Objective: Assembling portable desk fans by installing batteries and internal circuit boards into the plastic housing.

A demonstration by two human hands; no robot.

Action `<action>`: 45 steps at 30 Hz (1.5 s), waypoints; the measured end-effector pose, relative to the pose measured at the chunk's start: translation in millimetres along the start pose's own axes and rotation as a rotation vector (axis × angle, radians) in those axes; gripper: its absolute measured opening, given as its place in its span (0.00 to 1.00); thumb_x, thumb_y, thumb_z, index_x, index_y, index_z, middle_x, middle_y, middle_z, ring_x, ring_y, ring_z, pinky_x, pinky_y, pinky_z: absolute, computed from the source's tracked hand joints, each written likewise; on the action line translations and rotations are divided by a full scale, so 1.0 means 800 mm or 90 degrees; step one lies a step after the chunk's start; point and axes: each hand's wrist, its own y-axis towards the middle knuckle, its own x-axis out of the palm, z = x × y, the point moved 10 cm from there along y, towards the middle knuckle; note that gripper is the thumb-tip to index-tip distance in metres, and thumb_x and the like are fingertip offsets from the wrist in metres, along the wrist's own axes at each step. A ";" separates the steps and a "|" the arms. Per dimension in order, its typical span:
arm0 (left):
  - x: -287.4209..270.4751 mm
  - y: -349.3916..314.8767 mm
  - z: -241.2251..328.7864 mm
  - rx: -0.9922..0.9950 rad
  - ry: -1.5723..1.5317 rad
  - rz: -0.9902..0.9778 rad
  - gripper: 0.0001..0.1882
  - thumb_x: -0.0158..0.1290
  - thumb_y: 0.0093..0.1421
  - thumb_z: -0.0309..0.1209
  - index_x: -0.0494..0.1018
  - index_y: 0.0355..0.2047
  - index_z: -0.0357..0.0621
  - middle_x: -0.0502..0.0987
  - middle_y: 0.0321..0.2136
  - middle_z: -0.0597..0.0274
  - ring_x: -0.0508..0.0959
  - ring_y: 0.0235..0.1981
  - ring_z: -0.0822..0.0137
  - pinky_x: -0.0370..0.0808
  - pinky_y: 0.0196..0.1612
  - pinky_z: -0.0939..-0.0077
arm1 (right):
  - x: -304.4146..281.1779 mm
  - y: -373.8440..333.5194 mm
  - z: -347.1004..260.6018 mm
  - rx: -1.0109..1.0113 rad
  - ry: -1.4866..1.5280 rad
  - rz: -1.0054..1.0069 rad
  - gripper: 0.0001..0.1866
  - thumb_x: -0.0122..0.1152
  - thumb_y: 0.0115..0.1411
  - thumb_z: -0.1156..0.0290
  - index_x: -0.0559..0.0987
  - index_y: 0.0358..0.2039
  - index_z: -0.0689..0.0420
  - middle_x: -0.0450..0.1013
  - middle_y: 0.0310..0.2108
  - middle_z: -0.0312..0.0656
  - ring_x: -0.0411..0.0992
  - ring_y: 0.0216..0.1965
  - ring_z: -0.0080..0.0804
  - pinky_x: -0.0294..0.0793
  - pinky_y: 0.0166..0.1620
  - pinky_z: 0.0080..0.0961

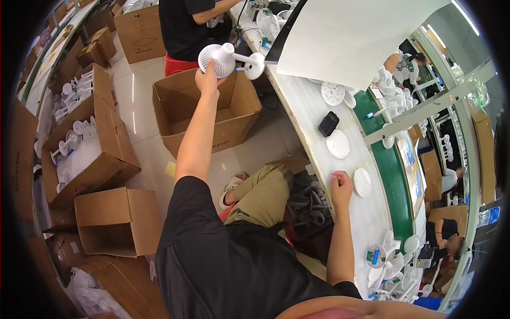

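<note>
My left hand (207, 80) reaches out to the far left with its fingers closed round a white desk fan (227, 55). The fan is lying sideways in the grip, its round base pointing right. Below it stands an open cardboard box (180, 135). My right hand (341, 186) is at the near edge of the white worktable (348, 162), fingers curled together; whatever they may hold is too small to make out. Just right of that hand lies a white round disc (362, 182). Another white disc (338, 144) and a black boxy object (329, 124) are farther up the table.
A green conveyor strip (396, 165) runs along the table's far side. Fan parts (393, 266) crowd the table at lower right. On the left, a carton (111, 143) holds several white fans. A co-worker (183, 26) sits beyond the box. A large white sheet (340, 42) overhangs the table.
</note>
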 end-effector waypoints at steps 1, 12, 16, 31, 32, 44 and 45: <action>0.009 -0.004 -0.002 -0.022 -0.064 -0.019 0.24 0.57 0.62 0.42 0.70 0.48 0.33 0.76 0.41 0.46 0.81 0.35 0.57 0.84 0.30 0.70 | -0.001 0.001 0.000 -0.001 -0.005 0.002 0.06 0.53 0.58 0.78 0.77 0.35 0.61 0.68 0.22 0.32 0.61 0.24 0.18 0.60 0.30 0.13; 0.130 0.027 -0.080 -0.202 -0.008 -0.239 0.27 0.55 0.61 0.45 0.68 0.50 0.34 0.77 0.39 0.47 0.81 0.31 0.59 0.80 0.26 0.70 | 0.018 0.004 -0.012 -0.011 -0.036 0.014 0.06 0.53 0.57 0.78 0.77 0.34 0.61 0.68 0.22 0.32 0.61 0.23 0.19 0.60 0.29 0.14; 0.198 0.032 -0.128 -0.124 0.147 -0.249 0.31 0.57 0.59 0.47 0.65 0.51 0.34 0.76 0.40 0.46 0.80 0.31 0.56 0.78 0.27 0.67 | 0.027 0.000 -0.016 -0.006 -0.045 0.013 0.06 0.54 0.57 0.77 0.78 0.34 0.60 0.68 0.21 0.32 0.61 0.23 0.19 0.60 0.29 0.14; 0.130 0.026 -0.099 -0.154 0.006 -0.165 0.28 0.56 0.58 0.44 0.64 0.50 0.35 0.73 0.46 0.48 0.75 0.41 0.59 0.73 0.42 0.70 | 0.091 -0.021 -0.046 0.004 -0.007 0.055 0.04 0.55 0.57 0.76 0.78 0.32 0.60 0.67 0.20 0.33 0.60 0.22 0.22 0.62 0.29 0.18; 0.123 0.014 -0.087 -0.179 -0.020 -0.145 0.28 0.55 0.58 0.43 0.65 0.50 0.35 0.73 0.46 0.48 0.75 0.40 0.59 0.73 0.42 0.71 | 0.093 -0.024 -0.047 0.003 -0.003 0.061 0.04 0.55 0.57 0.76 0.78 0.32 0.60 0.67 0.19 0.33 0.60 0.22 0.22 0.62 0.29 0.18; 0.085 -0.280 -0.035 -0.224 0.270 -0.668 0.16 0.46 0.57 0.21 0.74 0.47 0.37 0.72 0.20 0.64 0.72 0.22 0.70 0.71 0.29 0.78 | 0.185 -0.043 -0.110 -0.061 0.028 0.079 0.07 0.56 0.56 0.79 0.80 0.35 0.61 0.74 0.22 0.35 0.65 0.22 0.21 0.67 0.31 0.18; 0.094 -0.297 -0.036 -0.169 0.315 -0.744 0.17 0.46 0.57 0.21 0.74 0.46 0.37 0.72 0.20 0.63 0.72 0.21 0.70 0.71 0.28 0.78 | 0.181 -0.049 -0.119 -0.049 0.054 0.097 0.07 0.57 0.55 0.79 0.80 0.35 0.62 0.74 0.22 0.35 0.66 0.23 0.21 0.67 0.30 0.18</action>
